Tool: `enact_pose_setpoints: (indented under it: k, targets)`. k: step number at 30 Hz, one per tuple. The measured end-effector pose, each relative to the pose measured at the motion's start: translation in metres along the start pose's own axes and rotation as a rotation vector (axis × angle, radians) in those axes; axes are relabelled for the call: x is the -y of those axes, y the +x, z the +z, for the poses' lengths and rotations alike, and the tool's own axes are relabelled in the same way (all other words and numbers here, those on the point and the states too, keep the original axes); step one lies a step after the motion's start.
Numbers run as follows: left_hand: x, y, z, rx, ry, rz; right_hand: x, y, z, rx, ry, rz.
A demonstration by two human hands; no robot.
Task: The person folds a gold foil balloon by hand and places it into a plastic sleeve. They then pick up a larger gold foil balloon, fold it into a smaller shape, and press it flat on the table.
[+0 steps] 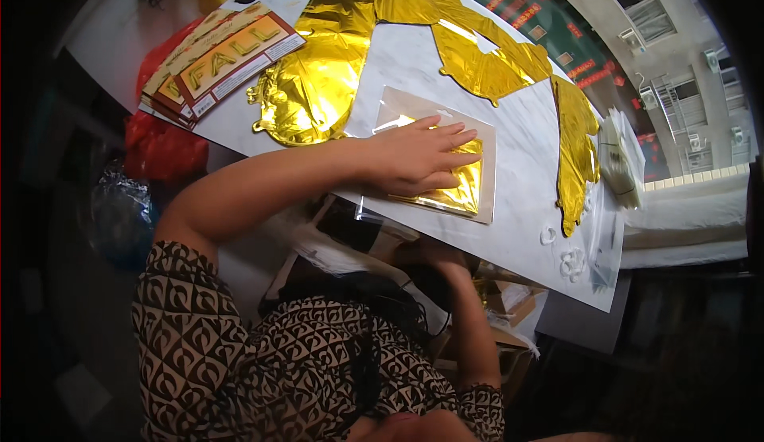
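Observation:
My left hand (422, 155) lies flat, fingers spread, on a clear plastic packet (487, 195) near the table's front edge. Inside the packet shows a folded gold foil piece (469, 186) against a greyish-brown backing; my palm covers part of it. My right hand (426, 257) is below the table's edge in shadow, its fingers hidden. Flat gold foil balloons lie beyond the packet: a wide one (318, 76) at the left, a joined run (485, 52) at the back, and a narrow one (574, 151) at the right.
Printed cardboard header cards (239, 56) lie overlapped at the left, over a red plastic bag (163, 147). A banded stack of clear bags (621, 159) stands at the right edge, near small white rings (571, 265). Open cardboard boxes (509, 303) sit below the table (398, 56).

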State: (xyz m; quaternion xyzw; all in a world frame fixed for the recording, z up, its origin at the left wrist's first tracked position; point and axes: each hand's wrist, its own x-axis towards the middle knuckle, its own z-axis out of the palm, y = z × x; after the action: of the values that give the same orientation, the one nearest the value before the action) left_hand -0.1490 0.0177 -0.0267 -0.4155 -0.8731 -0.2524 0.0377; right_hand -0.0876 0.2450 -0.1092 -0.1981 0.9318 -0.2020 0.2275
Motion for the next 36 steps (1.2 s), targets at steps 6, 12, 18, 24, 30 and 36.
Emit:
enact_pose_setpoints:
  k: [6,12,18,24,30,36]
  targets:
    - [0.016,0.005,-0.002,-0.004,-0.281,-0.045,-0.049,-0.008,-0.012,-0.360,-0.053,0.019]
    - [-0.002,-0.007,-0.034,-0.150,-0.082,0.143,-0.042,-0.059,-0.015,-0.155,-0.270,-0.106]
    - [-0.061,-0.078,-0.064,-0.090,0.198,0.042,-0.002,-0.113,-0.070,-0.856,-0.356,-0.595]
    - [-0.058,-0.120,0.014,-0.421,0.346,-0.114,0.002,-0.079,-0.100,-0.743,-0.421,-0.503]
    - [-0.061,-0.122,0.023,-0.609,0.197,-0.175,-0.011,-0.065,-0.096,-0.662,-0.313,-0.616]
    - [-0.063,-0.124,0.015,-0.607,0.086,-0.231,-0.002,-0.062,-0.091,-0.641,-0.143,-0.574]
